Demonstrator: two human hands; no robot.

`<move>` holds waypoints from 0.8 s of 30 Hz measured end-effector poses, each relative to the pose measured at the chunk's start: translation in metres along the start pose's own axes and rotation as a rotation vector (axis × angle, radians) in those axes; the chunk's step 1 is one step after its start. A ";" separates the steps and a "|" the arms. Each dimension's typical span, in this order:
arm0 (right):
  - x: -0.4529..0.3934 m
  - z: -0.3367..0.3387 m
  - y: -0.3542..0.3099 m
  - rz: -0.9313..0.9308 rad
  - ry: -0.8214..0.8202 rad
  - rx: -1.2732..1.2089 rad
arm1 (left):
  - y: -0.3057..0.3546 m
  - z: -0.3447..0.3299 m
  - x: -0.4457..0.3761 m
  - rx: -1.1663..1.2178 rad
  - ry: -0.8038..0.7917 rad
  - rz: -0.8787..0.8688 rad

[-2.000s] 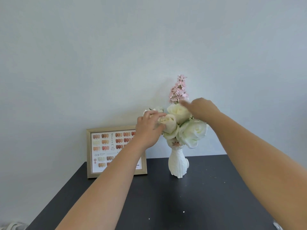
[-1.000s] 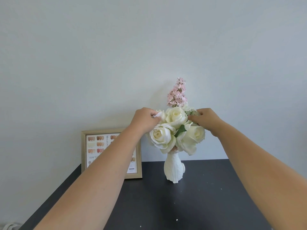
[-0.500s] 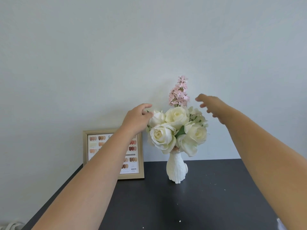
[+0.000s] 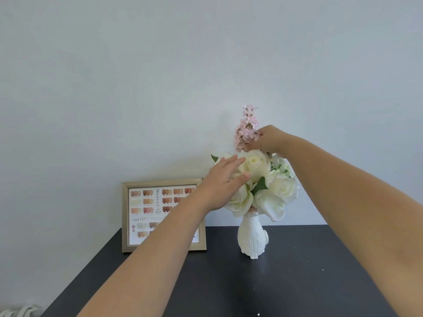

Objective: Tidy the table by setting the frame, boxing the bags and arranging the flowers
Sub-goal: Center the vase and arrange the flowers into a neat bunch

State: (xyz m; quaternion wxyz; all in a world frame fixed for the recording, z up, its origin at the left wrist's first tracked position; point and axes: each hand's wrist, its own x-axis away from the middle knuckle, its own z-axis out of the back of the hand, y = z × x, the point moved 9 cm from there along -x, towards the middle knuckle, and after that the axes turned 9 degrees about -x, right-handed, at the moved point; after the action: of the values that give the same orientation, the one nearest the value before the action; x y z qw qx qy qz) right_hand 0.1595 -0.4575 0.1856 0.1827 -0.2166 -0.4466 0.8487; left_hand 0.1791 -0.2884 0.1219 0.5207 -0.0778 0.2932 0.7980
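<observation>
A white cat-shaped vase (image 4: pixel 251 236) stands at the back of the black table (image 4: pixel 286 282), holding cream roses (image 4: pixel 282 188) and a tall pink flower sprig (image 4: pixel 246 128). My right hand (image 4: pixel 271 139) pinches the lower part of the pink sprig from the right. My left hand (image 4: pixel 223 180) lies flat with fingers spread against the left roses and covers some of them. A gold picture frame (image 4: pixel 160 216) with a nail-colour chart stands upright against the wall, left of the vase, partly behind my left forearm.
A pale wall (image 4: pixel 183 76) rises directly behind the table. The table's left edge runs diagonally toward the lower left, where a white cable or strap (image 4: pixel 16 311) lies on the floor. Small white specks (image 4: pixel 258 314) dot the tabletop.
My right hand came down from the open air and closed on the pink sprig. My left hand opened and moved right, onto the left roses.
</observation>
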 end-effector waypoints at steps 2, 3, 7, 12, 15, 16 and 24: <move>-0.001 -0.003 -0.007 0.031 -0.003 0.046 | 0.000 -0.001 0.000 -0.007 -0.012 -0.006; -0.002 -0.004 -0.010 0.047 0.000 0.065 | 0.000 -0.002 -0.001 -0.021 -0.018 -0.009; -0.006 -0.005 -0.012 0.060 0.035 0.177 | 0.000 -0.007 0.001 -0.061 -0.038 -0.013; -0.004 -0.015 -0.012 0.086 0.073 0.274 | -0.002 -0.007 -0.001 -0.104 -0.052 -0.029; -0.006 -0.015 -0.008 0.069 0.090 0.270 | 0.000 -0.007 -0.001 -0.102 -0.061 -0.036; -0.007 -0.014 -0.006 0.055 0.085 0.280 | 0.000 -0.007 -0.001 -0.094 -0.061 -0.037; -0.001 -0.003 0.000 -0.006 0.095 0.231 | -0.003 0.003 0.007 0.058 0.033 -0.007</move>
State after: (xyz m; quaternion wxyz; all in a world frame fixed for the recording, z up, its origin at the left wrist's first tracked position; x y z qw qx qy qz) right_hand 0.1615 -0.4562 0.1843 0.2298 -0.2329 -0.3370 0.8828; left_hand 0.1791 -0.2804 0.1203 0.5205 -0.0769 0.3246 0.7860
